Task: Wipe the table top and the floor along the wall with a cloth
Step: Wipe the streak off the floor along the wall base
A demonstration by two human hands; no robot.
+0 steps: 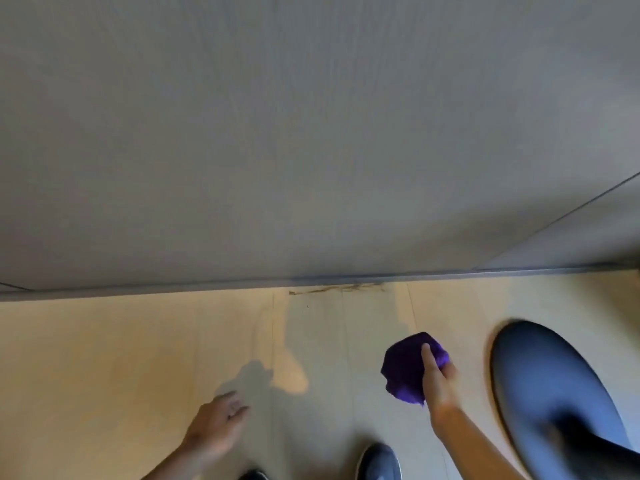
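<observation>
My right hand (437, 379) grips a bunched purple cloth (405, 368), held above the light wooden floor (104, 358) a short way from the wall. My left hand (218, 424) hangs lower left over the floor, fingers loosely apart and holding nothing. A grey wall (311, 133) fills the upper part of the view and meets the floor at a grey baseboard (207, 288). A brownish dirt streak (336, 289) lies on the floor right against the baseboard, ahead of the cloth. No table top is in view.
A large blurred blue-grey shoe (547, 393) is at the right, close to my right hand. Another shoe tip (379, 462) shows at the bottom centre. A seam in the wall panel (561, 216) runs diagonally at the right.
</observation>
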